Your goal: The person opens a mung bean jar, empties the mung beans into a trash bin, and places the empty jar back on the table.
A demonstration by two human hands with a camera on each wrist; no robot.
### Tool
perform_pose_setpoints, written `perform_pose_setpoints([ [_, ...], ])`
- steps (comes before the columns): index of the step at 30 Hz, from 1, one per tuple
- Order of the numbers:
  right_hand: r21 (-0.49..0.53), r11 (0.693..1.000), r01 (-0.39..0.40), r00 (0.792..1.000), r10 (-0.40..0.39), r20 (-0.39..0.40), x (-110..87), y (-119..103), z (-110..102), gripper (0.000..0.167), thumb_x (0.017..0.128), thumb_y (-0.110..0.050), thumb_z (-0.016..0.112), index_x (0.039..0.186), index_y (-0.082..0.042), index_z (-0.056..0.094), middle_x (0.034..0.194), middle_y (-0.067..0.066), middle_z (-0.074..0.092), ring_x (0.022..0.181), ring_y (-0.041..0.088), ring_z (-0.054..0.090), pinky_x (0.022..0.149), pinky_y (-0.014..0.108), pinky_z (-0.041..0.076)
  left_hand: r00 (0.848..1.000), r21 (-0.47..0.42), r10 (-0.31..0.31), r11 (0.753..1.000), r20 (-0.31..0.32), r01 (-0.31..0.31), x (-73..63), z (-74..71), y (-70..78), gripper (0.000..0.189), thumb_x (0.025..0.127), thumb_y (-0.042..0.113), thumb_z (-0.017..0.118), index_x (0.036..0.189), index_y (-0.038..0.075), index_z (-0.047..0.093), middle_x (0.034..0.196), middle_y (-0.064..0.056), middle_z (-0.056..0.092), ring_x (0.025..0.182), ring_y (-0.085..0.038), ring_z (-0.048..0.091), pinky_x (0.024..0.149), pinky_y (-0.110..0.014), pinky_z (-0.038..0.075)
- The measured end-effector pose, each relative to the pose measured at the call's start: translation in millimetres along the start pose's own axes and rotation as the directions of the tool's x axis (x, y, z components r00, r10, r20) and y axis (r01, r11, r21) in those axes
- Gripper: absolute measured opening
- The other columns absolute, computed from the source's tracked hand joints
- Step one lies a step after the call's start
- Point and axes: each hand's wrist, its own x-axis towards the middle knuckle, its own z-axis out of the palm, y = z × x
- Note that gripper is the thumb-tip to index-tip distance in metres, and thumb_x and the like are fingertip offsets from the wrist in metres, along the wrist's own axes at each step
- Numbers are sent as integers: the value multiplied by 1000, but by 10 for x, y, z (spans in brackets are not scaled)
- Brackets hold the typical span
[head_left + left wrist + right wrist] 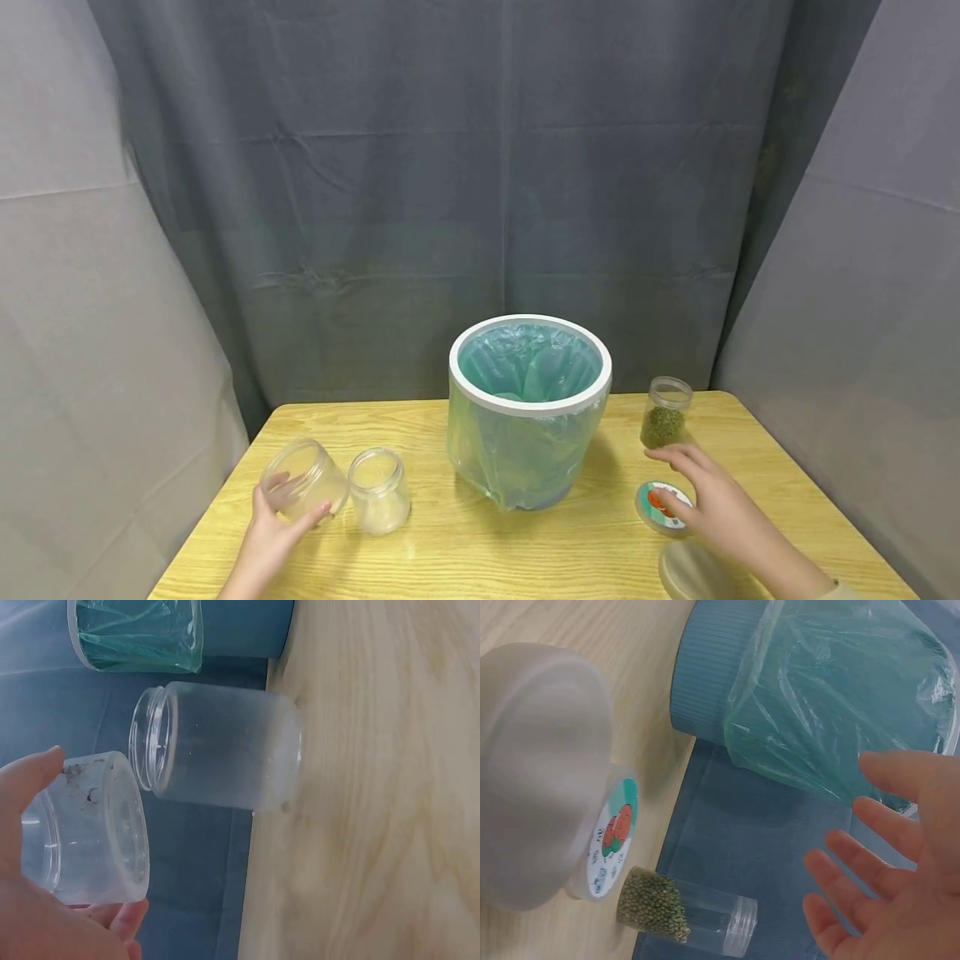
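My left hand point(264, 537) grips a clear empty jar point(303, 479) around its side, tilted and raised by the table's left part. Small dark marks show on that jar's wall in the left wrist view. Right beside it, a second clear jar point(381, 500) stands upright without a lid. On the other side my right hand point(708, 498) hovers with relaxed, spread fingers and holds nothing. Below it lie a lid with a teal, white and red label point(652, 521) and a pale round lid point(690, 573). Just behind stands a clear jar of green beans point(664, 421), lidless.
A bin with a white rim point(528, 408), lined with a green plastic bag point(802, 712), stands mid-table near the back edge. Grey cloth point(375, 200) hangs behind and on both sides of the wooden table point(525, 558).
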Motion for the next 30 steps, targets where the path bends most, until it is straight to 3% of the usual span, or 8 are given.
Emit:
perform_pose_setpoints([
  [8, -36, 999, 26, 999, -27, -27, -73, 44, 53, 49, 84, -16, 85, 130, -14, 67, 122, -2, 65, 106, 25, 67, 82, 42, 58, 999, 71, -10, 997, 46, 7, 5, -32, -136, 98, 88, 31, 82, 149, -5, 16, 154, -32, 43, 145, -53, 33, 116, -66, 27],
  [13, -64, 996, 63, 997, -66, -47, -118, 75, 92, 52, 80, -12, 88, 128, -15, 67, 121, -2, 66, 105, 25, 67, 81, 43, 59, 997, 105, -33, 994, 69, 26, 34, -25, -254, 100, 84, 30, 86, 148, -9, 19, 152, -34, 42, 143, -54, 35, 115, -65, 30],
  [21, -67, 995, 77, 996, -79, -30, -146, 109, 126, 54, 78, -10, 89, 127, -13, 67, 121, -1, 65, 104, 27, 68, 81, 42, 59, 987, 130, -101, 988, 121, 85, 69, -38, -339, 104, 83, 35, 87, 150, -8, 19, 155, -34, 35, 141, -54, 35, 112, -69, 32],
  [30, -82, 994, 73, 997, -72, 22, -161, 134, 130, 59, 78, -11, 88, 132, -12, 64, 124, 2, 66, 105, 29, 69, 79, 46, 59, 985, 154, -99, 985, 139, 77, 127, -4, -424, 106, 82, 33, 88, 149, -10, 18, 153, -38, 35, 140, -57, 36, 113, -69, 31],
])
